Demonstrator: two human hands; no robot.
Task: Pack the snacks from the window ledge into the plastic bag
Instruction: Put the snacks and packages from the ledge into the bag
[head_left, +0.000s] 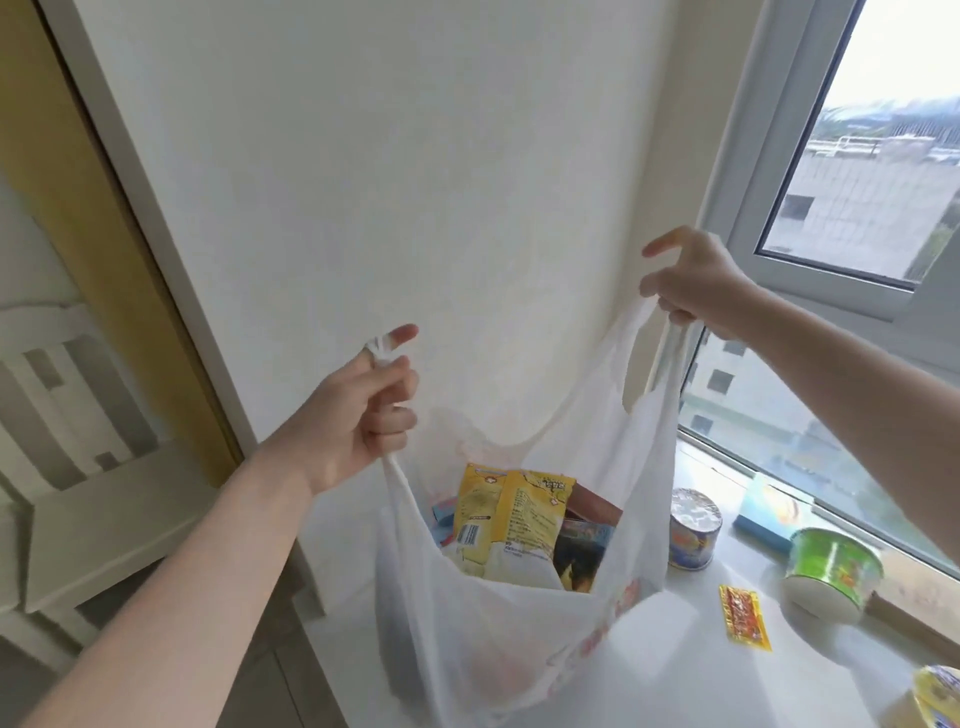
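Left hand (358, 421) is nearest: fist clenched round the left handle of the bag (493, 623), loop bunched over my index finger. Right hand (696, 283) is up by the window (857, 156), fingers gripping the right handle, pulled high and wide. No free hand.

Bag hangs between them at the left end of the ledge (675, 649), mouth spread open. Can't tell if its bottom sits on the ledge or is lifted; the lower edge is out of shot. Inside: yellow packet (514, 519) upright in the middle, dark packet (582, 551) just right of it, something blue at the left. Whatever's lower is too blurred through the plastic.

Not packed, on the ledge right of the bag:
- foil-lid cup (693, 530), just beside the bag
- blue box (769, 512), behind it near the glass
- green cup (831, 571), tilted
- sachet (744, 616), flat, in front of the cups
- yellow cup (940, 696), at the frame corner

My read: mid-task, roughly half packed, and I'm holding the mouth open. Next move needs a free hand. Right should drop its handle while left holds its side up, then take the foil-lid cup first since it's closest. The mouth will probably sag on one handle, so feed cups in beside the packets, not on top.
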